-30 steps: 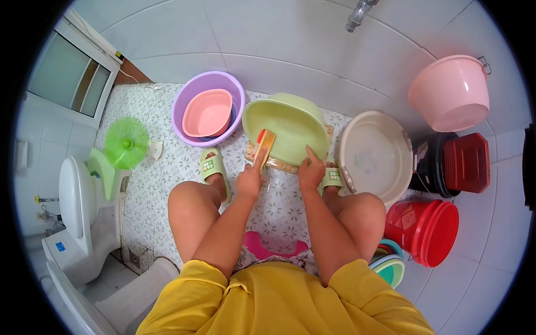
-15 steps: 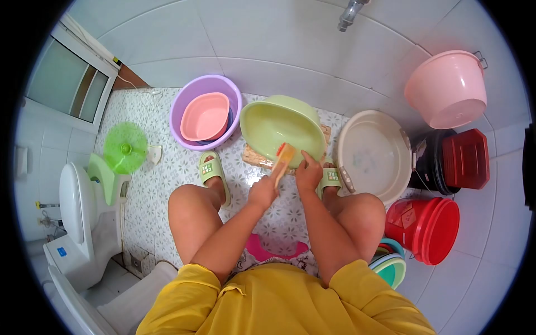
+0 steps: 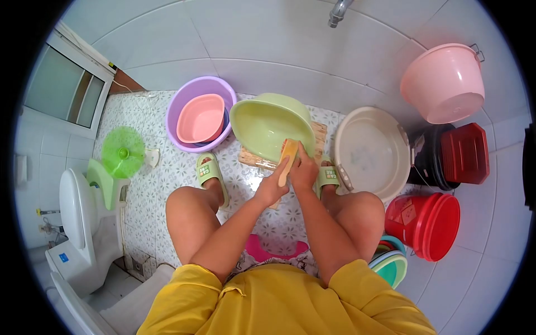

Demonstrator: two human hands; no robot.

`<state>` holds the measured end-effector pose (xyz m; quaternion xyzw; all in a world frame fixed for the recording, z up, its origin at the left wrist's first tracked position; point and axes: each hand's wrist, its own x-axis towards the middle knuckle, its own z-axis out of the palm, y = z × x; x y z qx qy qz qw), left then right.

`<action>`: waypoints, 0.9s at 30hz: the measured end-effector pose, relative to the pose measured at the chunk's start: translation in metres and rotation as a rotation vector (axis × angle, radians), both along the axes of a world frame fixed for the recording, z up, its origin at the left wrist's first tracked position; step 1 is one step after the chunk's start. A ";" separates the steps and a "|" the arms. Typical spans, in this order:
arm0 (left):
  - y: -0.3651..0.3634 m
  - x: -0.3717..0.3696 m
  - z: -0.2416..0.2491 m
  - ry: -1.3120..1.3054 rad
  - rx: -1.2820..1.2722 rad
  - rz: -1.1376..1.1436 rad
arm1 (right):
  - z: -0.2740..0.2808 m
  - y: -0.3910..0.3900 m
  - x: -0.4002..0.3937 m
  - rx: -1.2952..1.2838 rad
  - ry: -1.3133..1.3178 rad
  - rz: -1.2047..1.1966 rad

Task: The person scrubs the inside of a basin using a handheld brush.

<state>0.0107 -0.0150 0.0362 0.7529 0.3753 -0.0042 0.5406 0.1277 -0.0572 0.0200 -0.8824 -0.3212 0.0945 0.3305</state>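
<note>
A pale green basin (image 3: pixel 268 125) stands tilted, its hollow side facing me, on a wooden board (image 3: pixel 319 137). My left hand (image 3: pixel 272 188) is closed around the handle of a scrubbing brush (image 3: pixel 288 153), with red-tipped bristles showing at its head. The brush head is at the basin's lower right rim. My right hand (image 3: pixel 305 172) grips that same rim close beside the brush; its fingertips are partly hidden behind the brush head.
A purple basin (image 3: pixel 172 120) holding a pink basin (image 3: pixel 200 118) is at left. At right are a cream basin (image 3: pixel 371 153), a red bucket (image 3: pixel 421 223), a hanging pink bucket (image 3: pixel 444 84) and a dark red container (image 3: pixel 466 153). A toilet (image 3: pixel 75 209) stands far left.
My left hand has moved the brush up and right, closer to my right hand at the rim. The green basin appears slightly further left, as does the whole view.
</note>
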 end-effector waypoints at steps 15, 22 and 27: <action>0.024 -0.013 0.004 0.378 0.277 0.056 | -0.004 0.002 0.001 -0.028 0.138 -0.001; 0.006 0.013 0.006 0.081 0.151 -0.024 | 0.000 0.005 0.001 0.006 0.052 -0.007; 0.037 -0.006 -0.005 0.465 0.363 0.027 | -0.003 0.003 0.003 0.031 0.031 0.004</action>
